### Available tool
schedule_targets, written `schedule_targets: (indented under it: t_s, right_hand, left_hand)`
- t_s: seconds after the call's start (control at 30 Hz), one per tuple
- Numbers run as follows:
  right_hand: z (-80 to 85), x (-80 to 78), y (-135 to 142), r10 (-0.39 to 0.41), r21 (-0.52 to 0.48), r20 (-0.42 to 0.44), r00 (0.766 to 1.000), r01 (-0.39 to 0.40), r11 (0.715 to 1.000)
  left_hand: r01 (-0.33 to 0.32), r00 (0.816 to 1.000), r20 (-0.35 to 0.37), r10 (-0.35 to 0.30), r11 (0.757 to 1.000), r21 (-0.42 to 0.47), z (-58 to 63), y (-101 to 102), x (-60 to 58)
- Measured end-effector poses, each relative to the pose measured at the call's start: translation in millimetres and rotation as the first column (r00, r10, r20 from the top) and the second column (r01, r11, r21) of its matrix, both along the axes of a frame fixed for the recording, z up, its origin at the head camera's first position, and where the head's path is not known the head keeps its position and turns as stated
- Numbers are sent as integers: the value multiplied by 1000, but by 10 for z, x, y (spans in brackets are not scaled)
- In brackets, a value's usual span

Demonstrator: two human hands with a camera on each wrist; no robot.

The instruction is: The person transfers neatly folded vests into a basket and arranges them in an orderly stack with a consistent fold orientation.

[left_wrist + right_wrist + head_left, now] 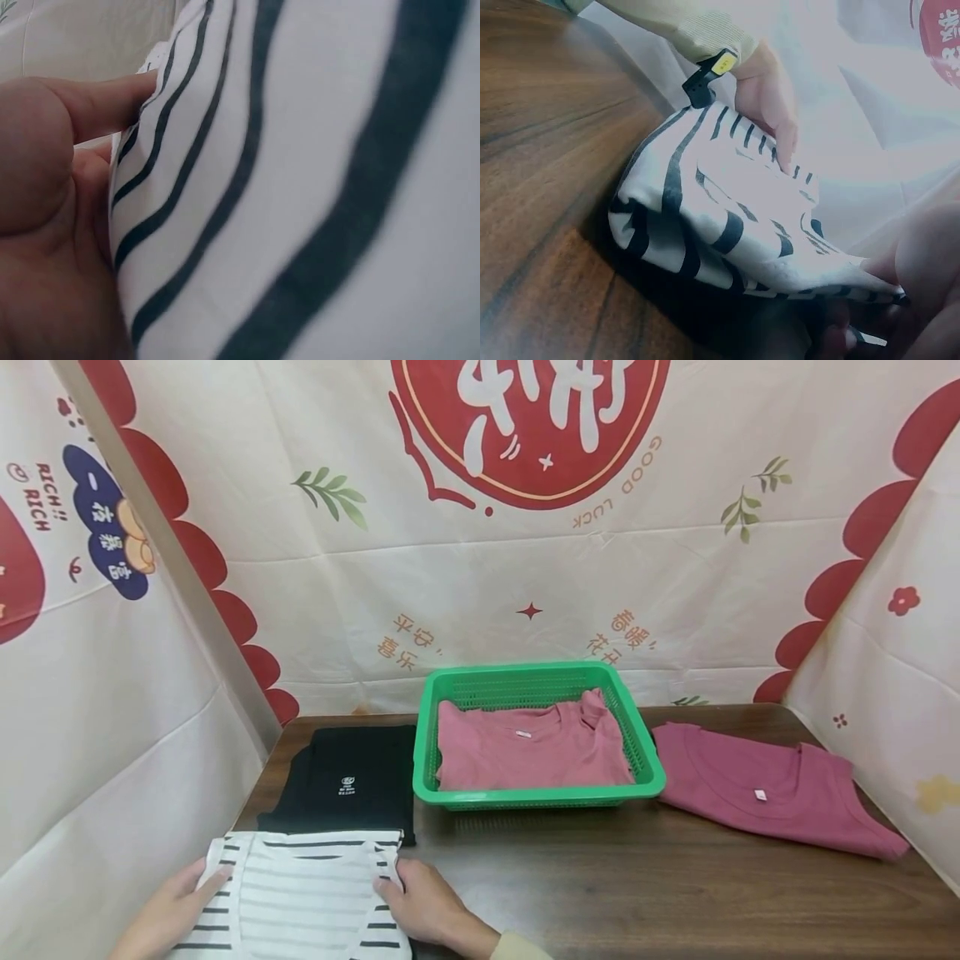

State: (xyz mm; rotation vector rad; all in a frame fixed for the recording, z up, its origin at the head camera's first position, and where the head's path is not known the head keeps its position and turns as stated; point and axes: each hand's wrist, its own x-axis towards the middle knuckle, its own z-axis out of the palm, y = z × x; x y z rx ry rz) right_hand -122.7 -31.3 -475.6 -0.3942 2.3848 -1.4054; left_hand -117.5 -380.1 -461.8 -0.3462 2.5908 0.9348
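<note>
Gripping the folded white cotton-like top w/ black stripes (307, 897), your L hand (168, 902) pinches its L edge, thumb on top; your R hand (423, 897) pinches the R edge. Top's at near L of the brown wood-grain table (675, 893), partly overlapping the folded black cloth garment (360, 756) in head view; green plastic basket (540, 794) is beyond, R.

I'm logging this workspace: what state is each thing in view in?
White fabric garment with dark stripes: folded, held at two sides
Left hand: gripping one side of it
Right hand: gripping the opposite side
Black fabric garment: folded, lying on the brown wood-grain table
Green rectangular plastic basket: upright
Dusty-pink fabric garment: folded, inside the basket
Magenta fabric garment: folded, lying on the table
</note>
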Motion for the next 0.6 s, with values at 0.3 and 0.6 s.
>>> schedule_targets:
  t_s: [0.3,0.6]
  right_hand:
    - [64,7,66,-64,-53,-71,995,60,997]
    - [86,0,126,-93,-141,-127,988,75,987]
  left_hand:
    - [-27,999,-38,30,997,75,112,53,2]
    - [-5,998,-67,7,999,39,204,91,-18]
